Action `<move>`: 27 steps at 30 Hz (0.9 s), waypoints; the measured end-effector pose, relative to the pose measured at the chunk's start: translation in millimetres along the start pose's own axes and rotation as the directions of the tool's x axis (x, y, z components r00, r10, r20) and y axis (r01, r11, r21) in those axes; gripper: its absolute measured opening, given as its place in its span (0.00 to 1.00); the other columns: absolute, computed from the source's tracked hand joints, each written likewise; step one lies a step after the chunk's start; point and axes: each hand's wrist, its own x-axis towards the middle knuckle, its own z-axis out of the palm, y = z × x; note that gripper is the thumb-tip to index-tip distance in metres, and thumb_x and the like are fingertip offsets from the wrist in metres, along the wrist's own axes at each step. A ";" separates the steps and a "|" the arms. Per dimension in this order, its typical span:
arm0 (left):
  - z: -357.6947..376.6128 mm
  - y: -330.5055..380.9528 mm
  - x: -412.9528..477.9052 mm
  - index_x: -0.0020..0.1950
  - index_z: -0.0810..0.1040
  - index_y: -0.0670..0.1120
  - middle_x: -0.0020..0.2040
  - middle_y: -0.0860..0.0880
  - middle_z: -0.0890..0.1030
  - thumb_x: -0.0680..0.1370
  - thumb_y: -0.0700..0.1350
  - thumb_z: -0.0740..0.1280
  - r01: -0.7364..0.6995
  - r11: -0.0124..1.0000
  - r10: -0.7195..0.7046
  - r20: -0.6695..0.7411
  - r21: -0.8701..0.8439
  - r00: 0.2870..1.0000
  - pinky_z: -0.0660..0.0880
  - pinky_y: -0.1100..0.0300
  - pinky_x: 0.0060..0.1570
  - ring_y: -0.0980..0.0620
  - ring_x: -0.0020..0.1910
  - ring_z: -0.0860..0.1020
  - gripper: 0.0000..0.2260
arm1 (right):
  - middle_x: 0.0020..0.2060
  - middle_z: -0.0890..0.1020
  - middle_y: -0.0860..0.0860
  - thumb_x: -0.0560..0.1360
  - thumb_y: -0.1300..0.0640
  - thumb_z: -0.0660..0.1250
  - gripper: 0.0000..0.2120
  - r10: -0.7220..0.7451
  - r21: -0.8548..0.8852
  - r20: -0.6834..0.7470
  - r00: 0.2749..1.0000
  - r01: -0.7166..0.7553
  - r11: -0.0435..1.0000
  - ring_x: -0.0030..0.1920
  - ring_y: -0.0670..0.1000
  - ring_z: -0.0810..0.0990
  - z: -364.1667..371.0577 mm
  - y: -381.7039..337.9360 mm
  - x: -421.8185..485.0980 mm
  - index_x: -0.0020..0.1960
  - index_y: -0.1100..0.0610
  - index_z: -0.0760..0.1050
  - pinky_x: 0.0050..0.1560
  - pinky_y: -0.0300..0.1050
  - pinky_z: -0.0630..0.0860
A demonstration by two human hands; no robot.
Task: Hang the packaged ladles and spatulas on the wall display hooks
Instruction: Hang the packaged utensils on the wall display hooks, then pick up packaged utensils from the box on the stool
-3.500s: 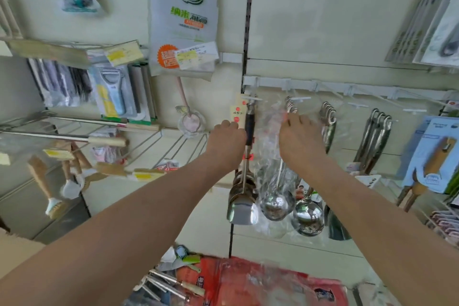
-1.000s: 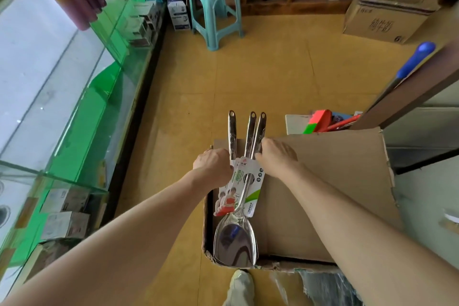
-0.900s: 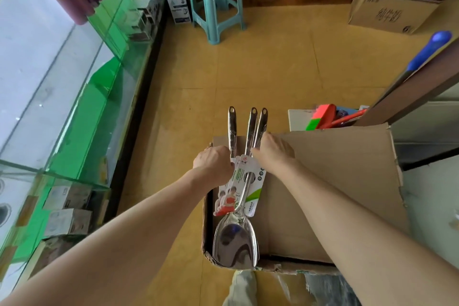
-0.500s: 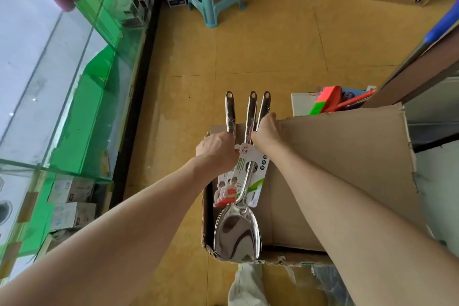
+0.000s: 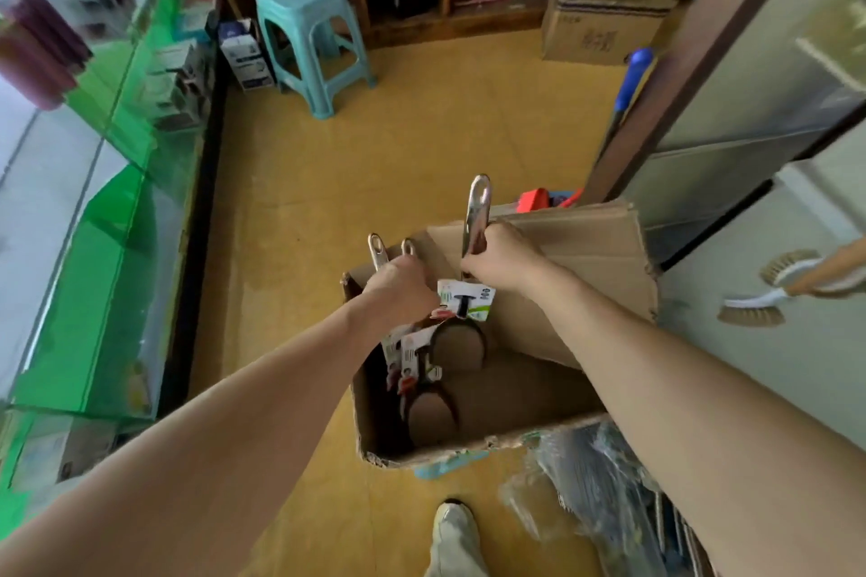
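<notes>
I look down into an open cardboard box on the floor. My right hand grips the steel handle of one ladle, lifted higher than the others, with a white and green label card hanging below the fist. My left hand is closed around two more steel handles, whose label cards and bowls hang down inside the box. The wall hooks are out of view.
A teal plastic stool stands on the yellow floor ahead. A green-edged glass counter runs along the left. Another cardboard box sits at the back right. Brushes hang at right; plastic-wrapped goods lie by my shoe.
The three handles were bunched together between both hands. Now my right hand has pulled one ladle up and away from the two in my left hand, which have sunk lower into the box.
</notes>
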 end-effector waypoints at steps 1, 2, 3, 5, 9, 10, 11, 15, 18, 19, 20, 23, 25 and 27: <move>-0.8 2.9 -6.6 0.58 0.78 0.43 0.52 0.44 0.79 0.75 0.41 0.62 -0.019 1.000 0.019 0.000 0.016 1.000 0.72 0.61 0.36 0.47 0.47 0.77 0.13 | 0.31 0.72 0.51 0.72 0.58 0.64 0.12 -0.016 -0.019 -0.014 1.000 0.016 1.000 0.38 0.55 0.74 -4.9 0.5 -10.1 0.32 0.54 0.66 0.30 0.42 0.64; -0.7 5.9 -13.9 0.59 0.77 0.42 0.53 0.43 0.78 0.76 0.42 0.61 -0.038 0.998 0.038 -0.002 0.041 0.999 0.72 0.61 0.36 0.46 0.49 0.78 0.13 | 0.32 0.73 0.52 0.73 0.58 0.64 0.11 -0.035 -0.042 -0.034 0.999 0.034 0.999 0.39 0.56 0.74 -10.4 0.7 -20.9 0.33 0.56 0.67 0.31 0.42 0.64; -0.2 8.3 -21.0 0.59 0.77 0.40 0.54 0.42 0.78 0.77 0.42 0.60 -0.055 0.996 0.056 -0.005 0.066 0.998 0.71 0.60 0.37 0.45 0.50 0.77 0.13 | 0.34 0.74 0.53 0.73 0.58 0.64 0.09 -0.045 -0.053 -0.055 0.997 0.042 0.998 0.40 0.56 0.75 -16.4 0.4 -31.7 0.35 0.57 0.69 0.33 0.42 0.65; -0.9 10.9 -34.4 0.57 0.77 0.40 0.53 0.42 0.78 0.78 0.45 0.60 -0.087 0.994 0.089 -0.023 0.071 0.996 0.69 0.60 0.35 0.45 0.47 0.76 0.12 | 0.36 0.76 0.53 0.74 0.57 0.64 0.07 -0.067 -0.051 -0.097 0.993 0.063 0.997 0.41 0.56 0.75 -28.3 0.1 -52.2 0.38 0.57 0.70 0.35 0.42 0.66; -6.2 18.3 -63.1 0.58 0.76 0.41 0.50 0.39 0.79 0.75 0.45 0.62 -0.128 0.991 0.130 -0.041 0.050 0.991 0.77 0.54 0.35 0.43 0.45 0.79 0.14 | 0.39 0.77 0.52 0.74 0.56 0.66 0.03 -0.096 -0.016 -0.149 0.984 0.095 0.995 0.41 0.53 0.76 -42.6 -5.9 -88.6 0.43 0.55 0.74 0.39 0.42 0.69; -7.9 20.5 -71.8 0.58 0.76 0.42 0.50 0.41 0.80 0.75 0.46 0.63 -0.148 0.987 0.151 -0.042 0.054 0.988 0.77 0.55 0.38 0.44 0.47 0.80 0.14 | 0.39 0.78 0.51 0.74 0.56 0.66 0.03 -0.103 -0.013 -0.157 0.982 0.102 0.995 0.42 0.53 0.76 -45.2 -9.2 -97.2 0.43 0.55 0.74 0.40 0.42 0.69; -8.5 22.1 -79.6 0.58 0.76 0.43 0.51 0.44 0.80 0.75 0.48 0.65 -0.172 0.983 0.175 -0.042 0.058 0.984 0.76 0.56 0.40 0.46 0.48 0.79 0.14 | 0.39 0.78 0.52 0.74 0.56 0.67 0.03 -0.109 -0.006 -0.163 0.981 0.109 0.994 0.42 0.53 0.77 -47.5 -12.4 -105.1 0.44 0.55 0.75 0.41 0.42 0.70; -12.9 27.9 -106.5 0.58 0.77 0.46 0.53 0.47 0.81 0.73 0.47 0.68 -0.283 0.958 0.285 -0.049 0.053 0.957 0.74 0.60 0.40 0.48 0.48 0.78 0.14 | 0.45 0.82 0.54 0.73 0.56 0.68 0.07 -0.122 0.041 -0.184 0.975 0.131 0.991 0.48 0.54 0.79 -60.1 -23.7 -139.1 0.49 0.58 0.79 0.49 0.46 0.76; -19.1 35.7 -128.9 0.54 0.79 0.44 0.50 0.44 0.82 0.74 0.44 0.68 -0.336 0.942 0.337 -0.060 0.018 0.940 0.73 0.60 0.38 0.46 0.45 0.80 0.10 | 0.46 0.82 0.56 0.73 0.57 0.69 0.08 -0.114 0.072 -0.204 0.972 0.131 0.989 0.48 0.54 0.80 -70.3 -25.7 -168.1 0.49 0.60 0.79 0.51 0.49 0.77; -20.9 39.8 -137.7 0.54 0.80 0.44 0.49 0.44 0.82 0.74 0.44 0.68 -0.349 0.937 0.349 -0.057 0.018 0.935 0.74 0.60 0.37 0.47 0.42 0.79 0.10 | 0.46 0.82 0.57 0.73 0.57 0.69 0.09 -0.112 0.084 -0.205 0.972 0.131 0.988 0.48 0.55 0.80 -73.4 -24.8 -178.6 0.49 0.61 0.79 0.52 0.50 0.77; -22.1 45.0 -146.4 0.55 0.80 0.45 0.48 0.45 0.83 0.74 0.45 0.68 -0.368 0.930 0.369 -0.048 0.027 0.928 0.74 0.60 0.36 0.48 0.40 0.79 0.11 | 0.47 0.82 0.57 0.73 0.57 0.69 0.09 -0.108 0.098 -0.209 0.972 0.131 0.987 0.48 0.55 0.81 -76.3 -23.1 -189.0 0.49 0.61 0.78 0.52 0.51 0.78; -20.1 61.4 -169.1 0.58 0.80 0.44 0.49 0.47 0.82 0.77 0.48 0.66 -0.445 0.893 0.446 0.002 0.060 0.895 0.76 0.61 0.38 0.51 0.42 0.79 0.13 | 0.48 0.82 0.57 0.75 0.58 0.68 0.08 -0.090 0.150 -0.227 0.970 0.127 0.981 0.49 0.54 0.82 -82.9 -14.8 -221.8 0.51 0.60 0.77 0.54 0.53 0.79; -17.7 72.1 -185.0 0.57 0.80 0.46 0.44 0.49 0.81 0.77 0.49 0.67 -0.479 0.876 0.479 0.014 0.054 0.878 0.73 0.66 0.31 0.54 0.38 0.77 0.12 | 0.48 0.82 0.57 0.75 0.57 0.68 0.09 -0.063 0.172 -0.261 0.963 0.111 0.979 0.49 0.54 0.83 -86.8 -8.7 -243.8 0.52 0.60 0.75 0.53 0.53 0.80; -13.9 83.0 -201.5 0.58 0.81 0.47 0.44 0.50 0.81 0.77 0.49 0.67 -0.522 0.851 0.520 0.047 0.062 0.853 0.69 0.68 0.27 0.54 0.35 0.76 0.12 | 0.47 0.82 0.57 0.75 0.56 0.67 0.10 -0.025 0.196 -0.325 0.945 0.093 0.976 0.49 0.56 0.83 -92.5 -3.6 -267.5 0.54 0.60 0.76 0.52 0.55 0.80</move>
